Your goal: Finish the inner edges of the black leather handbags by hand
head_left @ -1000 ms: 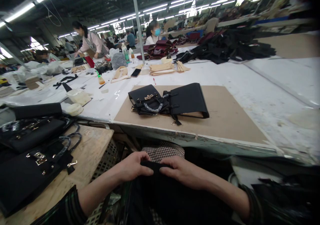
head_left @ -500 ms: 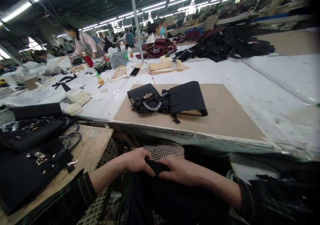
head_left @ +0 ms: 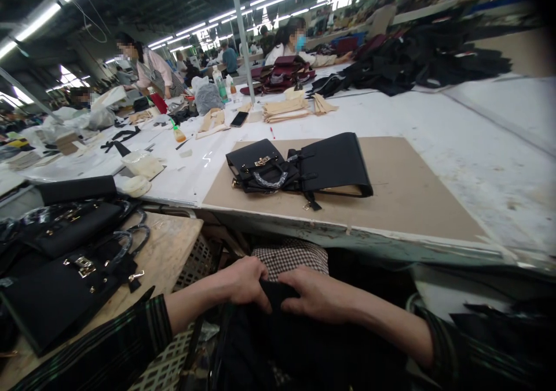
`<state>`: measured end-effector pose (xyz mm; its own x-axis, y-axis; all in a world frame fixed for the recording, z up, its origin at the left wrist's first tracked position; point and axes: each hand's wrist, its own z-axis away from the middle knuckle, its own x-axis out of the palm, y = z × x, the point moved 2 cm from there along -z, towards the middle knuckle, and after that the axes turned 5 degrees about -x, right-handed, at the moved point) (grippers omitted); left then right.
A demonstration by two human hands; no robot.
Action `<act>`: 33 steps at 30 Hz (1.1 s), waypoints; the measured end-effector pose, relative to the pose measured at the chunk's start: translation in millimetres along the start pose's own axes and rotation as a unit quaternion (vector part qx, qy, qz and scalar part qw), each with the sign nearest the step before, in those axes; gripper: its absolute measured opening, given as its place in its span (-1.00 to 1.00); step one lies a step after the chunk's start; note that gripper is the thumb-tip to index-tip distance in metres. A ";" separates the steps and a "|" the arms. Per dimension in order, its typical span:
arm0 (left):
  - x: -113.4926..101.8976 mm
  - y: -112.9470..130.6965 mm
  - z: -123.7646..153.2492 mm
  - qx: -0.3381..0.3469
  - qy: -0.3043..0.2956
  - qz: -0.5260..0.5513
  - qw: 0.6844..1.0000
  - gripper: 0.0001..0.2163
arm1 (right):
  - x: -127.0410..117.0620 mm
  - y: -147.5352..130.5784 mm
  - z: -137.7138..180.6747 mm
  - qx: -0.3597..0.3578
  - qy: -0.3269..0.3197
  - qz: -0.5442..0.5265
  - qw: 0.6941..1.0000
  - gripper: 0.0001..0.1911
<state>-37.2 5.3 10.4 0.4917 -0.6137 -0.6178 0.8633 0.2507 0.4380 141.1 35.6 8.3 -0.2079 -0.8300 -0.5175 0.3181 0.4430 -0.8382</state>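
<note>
Low over the lap, a piece of black material (head_left: pixel 278 293) is gripped at its upper edge by both hands. My left hand (head_left: pixel 244 282) pinches it from one side, thumb on the near face. My right hand (head_left: pixel 320 293) is closed on it a short way across, with the fingers behind. Most of the piece merges with dark clothing below, so its full shape is hidden. Beyond the hands, a black handbag (head_left: pixel 249 150) with a gold clasp and plastic-wrapped handle lies on the table, its other black panel (head_left: pixel 334 160) folded out to the right.
A brown board (head_left: pixel 421 185) lies under the handbag on the white table (head_left: pixel 490 148). More black handbags (head_left: pixel 47 298) crowd a wooden side table (head_left: pixel 174 234) at left. A black material heap (head_left: pixel 417 61), tan pieces (head_left: pixel 284 110) and a phone (head_left: pixel 239 119) lie farther back. Co-workers sit beyond.
The view has shifted slightly, so the table's things appear farther right. Both hands keep their hold on the black material. A masked co-worker across the table now has an arm stretched to the right.
</note>
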 end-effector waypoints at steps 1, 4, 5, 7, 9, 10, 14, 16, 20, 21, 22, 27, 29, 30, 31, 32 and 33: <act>0.8 1.3 -0.5 -0.002 0.004 -0.007 1.000 -0.68 | 0.1 0.8 0.1 0.001 0.002 0.001 1.000 -0.88; 2.8 6.5 -2.0 -0.003 0.013 -0.034 0.999 -0.68 | 0.1 4.4 1.5 0.007 0.009 0.008 1.000 -0.83; 3.0 8.0 -2.4 -0.003 0.017 -0.044 0.999 -0.68 | -0.8 5.7 2.5 0.006 0.012 0.009 1.000 -0.82; 2.4 10.2 -3.2 -0.001 0.025 -0.054 0.998 -0.69 | -4.5 7.9 6.0 0.004 0.013 0.013 1.000 -0.79; 0.3 10.4 -3.2 0.004 0.023 -0.044 0.999 -0.69 | -10.0 9.4 11.7 0.002 0.006 0.029 1.000 -0.77; -1.4 9.7 -2.9 0.008 0.017 -0.032 0.999 -0.69 | -12.6 9.8 15.3 0.002 0.000 0.046 0.999 -0.77; -8.8 2.4 1.3 0.035 -0.046 0.039 0.998 -0.66 | -13.1 5.7 32.6 0.030 0.025 0.220 0.975 -0.75; -11.9 -3.0 3.4 0.062 -0.076 0.084 0.992 -0.68 | -4.3 -3.6 40.3 0.033 0.116 0.352 0.928 -0.69; -13.6 -14.4 2.6 0.069 -0.131 0.173 0.974 -0.80 | 39.9 -28.1 44.2 -0.063 0.284 0.431 0.854 -0.66; -13.0 -16.4 1.5 0.061 -0.142 0.185 0.970 -0.81 | 54.4 -30.0 41.1 -0.067 0.289 0.409 0.863 -0.71; -12.2 -17.8 0.2 0.055 -0.151 0.193 0.968 -0.82 | 68.8 -29.3 36.4 -0.052 0.285 0.386 0.876 -0.77; -7.5 -18.6 -5.3 0.050 -0.156 0.212 0.964 -0.80 | 114.7 -1.5 7.3 0.141 0.287 0.297 0.900 -0.91; -6.7 -17.6 -5.3 0.051 -0.150 0.219 0.963 -0.78 | 117.5 9.9 -1.3 0.161 0.303 0.272 0.899 -0.90; -6.7 -17.0 -4.6 0.052 -0.146 0.222 0.962 -0.77 | 116.8 14.7 -4.4 0.161 0.310 0.258 0.900 -0.90; -6.9 -16.6 -3.4 0.055 -0.143 0.226 0.962 -0.77 | 115.5 18.8 -6.8 0.159 0.320 0.243 0.902 -0.91; -7.4 -16.3 -2.0 0.058 -0.139 0.230 0.961 -0.76 | 114.1 22.4 -8.5 0.153 0.331 0.224 0.904 -0.93; -7.8 -16.5 -0.4 0.061 -0.135 0.232 0.961 -0.76 | 113.1 25.4 -9.8 0.143 0.345 0.202 0.906 -0.95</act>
<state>-55.3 6.2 7.7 0.7589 -0.6330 -0.1528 0.5303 0.4646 0.7091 116.6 -43.7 -73.2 -0.5182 -0.1677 -0.8386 0.7024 0.4760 -0.5292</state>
